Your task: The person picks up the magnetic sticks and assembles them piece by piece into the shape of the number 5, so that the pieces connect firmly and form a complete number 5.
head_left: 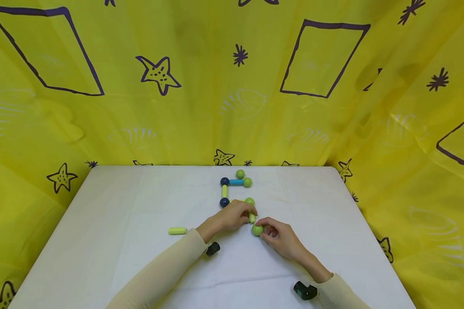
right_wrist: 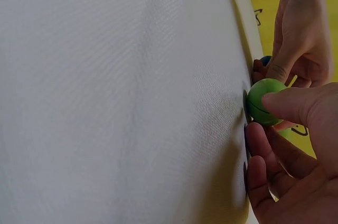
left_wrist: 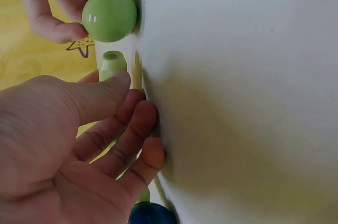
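My left hand (head_left: 233, 215) pinches a light green rod (left_wrist: 113, 63) between thumb and fingers; its free end, with a small round recess, points at a green ball (head_left: 257, 230). That ball is held by the fingertips of my right hand (head_left: 284, 240). In the left wrist view a small gap separates rod and ball (left_wrist: 109, 16). The rod's far end reaches another green ball (head_left: 249, 201). From there a chain runs on through a dark blue ball (head_left: 224, 202), a light green rod (head_left: 224, 191), a second dark blue ball (head_left: 224, 182) and a blue rod (head_left: 236, 182) to a green ball (head_left: 247, 182).
A loose green ball (head_left: 240, 174) sits just behind the chain's far end. One light green rod (head_left: 177, 231) lies apart, left of my left forearm. The white table (head_left: 139, 197) is bordered by a yellow patterned curtain (head_left: 201, 120) at the back and sides.
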`<state>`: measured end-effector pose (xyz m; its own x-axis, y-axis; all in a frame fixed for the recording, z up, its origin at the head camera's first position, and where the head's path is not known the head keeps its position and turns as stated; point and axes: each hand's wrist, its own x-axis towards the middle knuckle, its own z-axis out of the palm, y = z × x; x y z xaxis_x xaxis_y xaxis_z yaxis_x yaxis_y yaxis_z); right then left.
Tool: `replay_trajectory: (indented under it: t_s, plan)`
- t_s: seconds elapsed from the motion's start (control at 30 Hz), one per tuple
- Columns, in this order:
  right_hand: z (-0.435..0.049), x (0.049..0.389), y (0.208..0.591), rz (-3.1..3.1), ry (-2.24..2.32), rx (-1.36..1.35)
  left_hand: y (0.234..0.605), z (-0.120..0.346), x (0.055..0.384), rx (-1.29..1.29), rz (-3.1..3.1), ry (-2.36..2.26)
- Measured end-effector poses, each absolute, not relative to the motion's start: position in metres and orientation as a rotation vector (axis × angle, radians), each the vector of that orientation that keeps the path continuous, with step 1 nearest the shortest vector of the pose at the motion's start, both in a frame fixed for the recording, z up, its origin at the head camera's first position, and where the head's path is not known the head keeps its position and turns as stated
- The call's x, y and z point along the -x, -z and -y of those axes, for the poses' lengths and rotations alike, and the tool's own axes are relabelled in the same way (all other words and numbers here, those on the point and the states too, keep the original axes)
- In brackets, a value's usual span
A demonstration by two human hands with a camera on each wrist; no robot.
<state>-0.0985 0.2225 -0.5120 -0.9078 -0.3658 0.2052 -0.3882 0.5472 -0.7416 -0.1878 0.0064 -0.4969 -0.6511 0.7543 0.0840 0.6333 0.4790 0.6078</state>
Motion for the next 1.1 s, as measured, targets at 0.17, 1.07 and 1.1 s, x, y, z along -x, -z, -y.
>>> replay_trajectory:
  t_s: [0.17,1.07,1.1]
  plan:
    - [-0.222,0.097,0.512,2.734,-1.323,-0.666,0.497,-0.003,0.189,-1.142,-2.485,-0.989]
    - [-0.206,0.104,0.511,2.699,-1.258,-0.718,0.499,0.001,0.194,-1.040,-2.421,-1.094]
    - [-0.206,0.104,0.511,2.704,-1.260,-0.713,0.499,0.001,0.194,-1.037,-2.424,-1.091]
